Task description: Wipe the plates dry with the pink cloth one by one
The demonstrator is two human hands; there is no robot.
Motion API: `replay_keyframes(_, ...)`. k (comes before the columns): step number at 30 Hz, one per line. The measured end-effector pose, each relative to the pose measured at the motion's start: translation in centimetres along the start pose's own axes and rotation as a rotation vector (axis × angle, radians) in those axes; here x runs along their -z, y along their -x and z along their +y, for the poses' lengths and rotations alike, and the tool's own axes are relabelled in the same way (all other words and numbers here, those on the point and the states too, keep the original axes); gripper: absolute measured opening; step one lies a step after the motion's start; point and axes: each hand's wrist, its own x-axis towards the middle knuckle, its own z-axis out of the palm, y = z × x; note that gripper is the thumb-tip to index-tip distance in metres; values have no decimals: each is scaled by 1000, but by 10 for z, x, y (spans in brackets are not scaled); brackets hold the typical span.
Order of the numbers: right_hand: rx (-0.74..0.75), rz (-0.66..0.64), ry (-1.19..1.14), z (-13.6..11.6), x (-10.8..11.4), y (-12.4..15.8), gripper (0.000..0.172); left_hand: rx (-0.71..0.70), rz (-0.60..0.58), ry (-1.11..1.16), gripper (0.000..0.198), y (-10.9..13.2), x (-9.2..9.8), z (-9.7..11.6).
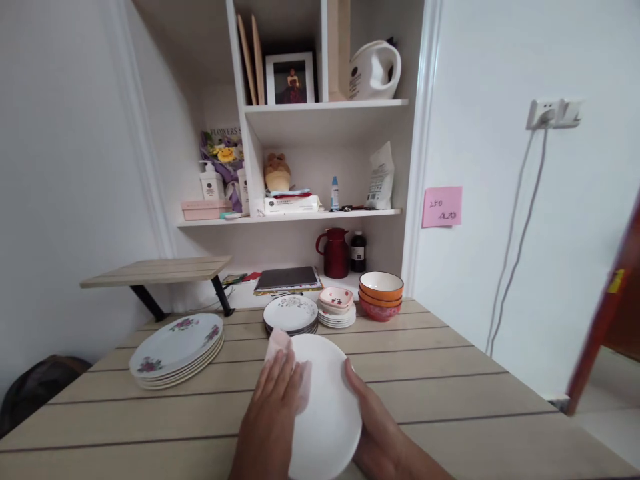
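Note:
A plain white plate [327, 407] is tilted up in front of me over the table. My right hand [377, 427] grips its right rim, with the thumb on the front and the other fingers hidden behind. On the plate's left side, my left hand [275, 393] presses a thin pale pink cloth [280, 341] against the surface, its fingers close together. Part of the cloth sticks out above and to the right of those fingers. Beyond the plate stands a stack of dark-rimmed plates [291, 312] with a floral print.
Flower-printed oval plates [175, 347] are stacked at left, near a small raised shelf [155, 270]. Small dishes [337, 300] and stacked bowls [381, 287] stand at the back right. Behind them are a laptop [287, 277], a red jug [336, 253] and a dark bottle [358, 253].

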Motion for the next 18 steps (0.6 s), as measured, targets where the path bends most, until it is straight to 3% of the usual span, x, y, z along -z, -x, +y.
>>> replay_keyframes(5,-41,-137,-61,3,-3,0,70,28,-112,226,61,-36,-12,50)
replay_keyframes(9,-43,-98,-75,-7,4,0,68,-4,-124,283,56,-40,-15,73)
replay_keyframes(13,9,14,-51,-20,7,3,74,-212,-53,266,38,-21,-8,68)
replay_keyframes(18,84,5,-38,-24,2,5,80,-374,125,99,33,5,5,34)
